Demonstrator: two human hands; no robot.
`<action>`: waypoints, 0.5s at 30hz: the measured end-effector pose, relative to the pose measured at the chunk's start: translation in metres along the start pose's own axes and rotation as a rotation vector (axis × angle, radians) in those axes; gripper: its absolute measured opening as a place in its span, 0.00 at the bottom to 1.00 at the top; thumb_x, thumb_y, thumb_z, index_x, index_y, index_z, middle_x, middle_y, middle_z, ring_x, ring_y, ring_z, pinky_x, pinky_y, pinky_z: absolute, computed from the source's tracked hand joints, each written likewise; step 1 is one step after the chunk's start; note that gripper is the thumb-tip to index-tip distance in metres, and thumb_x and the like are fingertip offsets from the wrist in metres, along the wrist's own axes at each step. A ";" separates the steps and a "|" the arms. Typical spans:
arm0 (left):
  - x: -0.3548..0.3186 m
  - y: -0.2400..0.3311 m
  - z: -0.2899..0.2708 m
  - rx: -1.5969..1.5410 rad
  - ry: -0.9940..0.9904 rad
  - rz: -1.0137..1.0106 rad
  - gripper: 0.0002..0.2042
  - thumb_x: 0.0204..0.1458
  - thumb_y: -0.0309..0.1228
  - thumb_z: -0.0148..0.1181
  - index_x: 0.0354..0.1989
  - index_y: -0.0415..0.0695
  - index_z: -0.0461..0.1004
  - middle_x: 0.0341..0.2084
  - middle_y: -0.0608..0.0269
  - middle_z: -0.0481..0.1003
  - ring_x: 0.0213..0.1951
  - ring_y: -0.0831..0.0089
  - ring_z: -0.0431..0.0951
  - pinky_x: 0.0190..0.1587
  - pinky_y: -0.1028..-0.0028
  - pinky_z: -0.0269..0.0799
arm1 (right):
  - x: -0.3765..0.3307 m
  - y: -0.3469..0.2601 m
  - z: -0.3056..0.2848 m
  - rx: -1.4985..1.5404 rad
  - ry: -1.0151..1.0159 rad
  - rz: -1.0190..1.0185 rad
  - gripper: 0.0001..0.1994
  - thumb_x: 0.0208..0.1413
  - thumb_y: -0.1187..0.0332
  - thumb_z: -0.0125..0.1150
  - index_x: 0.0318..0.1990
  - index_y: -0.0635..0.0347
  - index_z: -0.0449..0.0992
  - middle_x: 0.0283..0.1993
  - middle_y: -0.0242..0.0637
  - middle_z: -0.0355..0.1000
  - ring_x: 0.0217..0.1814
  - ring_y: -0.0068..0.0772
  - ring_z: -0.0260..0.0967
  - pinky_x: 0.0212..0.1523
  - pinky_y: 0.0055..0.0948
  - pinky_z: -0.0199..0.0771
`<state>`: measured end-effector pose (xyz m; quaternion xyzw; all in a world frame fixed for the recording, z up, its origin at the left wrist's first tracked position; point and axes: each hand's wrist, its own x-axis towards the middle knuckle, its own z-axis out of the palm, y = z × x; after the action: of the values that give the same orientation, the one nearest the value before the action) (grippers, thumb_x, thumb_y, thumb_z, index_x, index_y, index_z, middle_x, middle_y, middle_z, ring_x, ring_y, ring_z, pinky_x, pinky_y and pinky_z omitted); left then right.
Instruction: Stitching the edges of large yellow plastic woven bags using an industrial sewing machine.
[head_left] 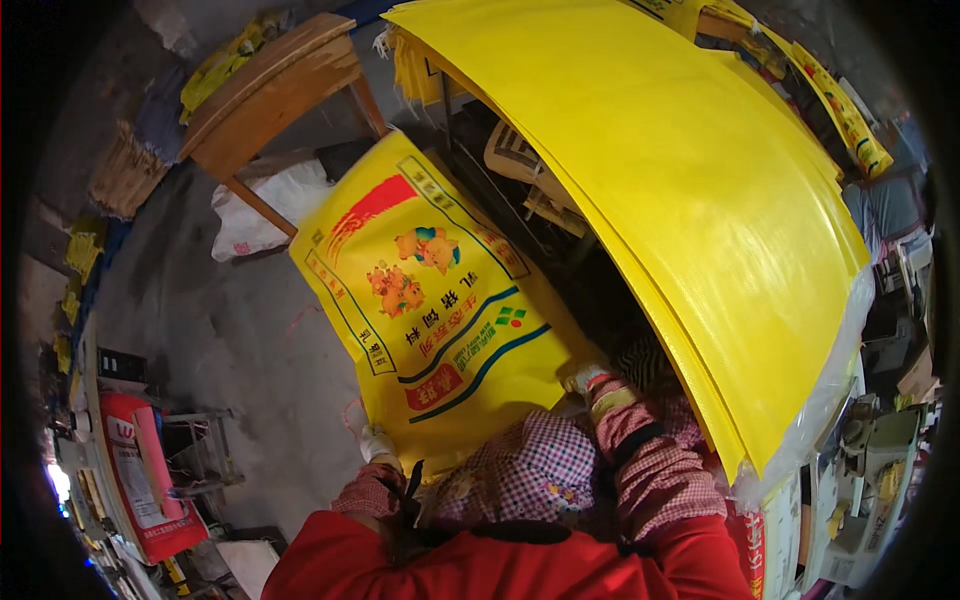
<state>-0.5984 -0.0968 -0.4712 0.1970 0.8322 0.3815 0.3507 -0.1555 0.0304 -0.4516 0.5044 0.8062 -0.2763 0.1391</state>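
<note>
A flat yellow printed sack (440, 290) with pig pictures, a red brush stroke and blue wavy lines stretches away from my lap. My left hand (378, 447), in a whitish glove, grips its near left edge. At the near right corner my right hand (585, 381), gloved too, is closed on the same sack; some of its fingers are hidden. Checked sleeve covers lie over both forearms, and a checked apron (545, 460) covers my lap. To the right, a stack of plain yellow sheets (690, 200) overhangs its support.
A wooden table (270, 95) stands beyond the sack at the far left, with a white bag (270, 205) on the floor beside it. A red container (150, 480) stands low at the left. Machine parts (880, 490) are at the right.
</note>
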 end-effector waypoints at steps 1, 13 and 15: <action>0.000 0.001 -0.002 0.048 -0.008 -0.018 0.11 0.56 0.34 0.43 0.34 0.40 0.69 0.23 0.61 0.71 0.26 0.67 0.69 0.31 0.70 0.64 | -0.002 -0.011 -0.009 -0.071 -0.172 -0.033 0.13 0.45 0.55 0.54 0.35 0.48 0.77 0.39 0.35 0.74 0.41 0.38 0.69 0.40 0.37 0.68; 0.021 0.016 0.010 -0.644 -0.066 -0.171 0.12 0.55 0.34 0.42 0.41 0.44 0.71 0.38 0.63 0.74 0.39 0.63 0.72 0.37 0.70 0.66 | 0.003 -0.027 -0.025 -0.139 -0.033 0.111 0.17 0.53 0.54 0.44 0.43 0.49 0.73 0.48 0.36 0.70 0.48 0.38 0.68 0.49 0.34 0.66; 0.020 -0.005 0.019 -0.679 -0.133 -0.194 0.12 0.55 0.34 0.41 0.40 0.44 0.70 0.38 0.62 0.74 0.39 0.63 0.72 0.37 0.70 0.65 | 0.003 -0.023 -0.026 -0.135 -0.096 0.118 0.18 0.54 0.54 0.43 0.45 0.50 0.72 0.49 0.37 0.69 0.49 0.38 0.68 0.49 0.34 0.66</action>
<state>-0.5981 -0.0787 -0.4919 0.0136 0.6482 0.5877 0.4841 -0.1755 0.0400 -0.4249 0.5268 0.7841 -0.2366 0.2272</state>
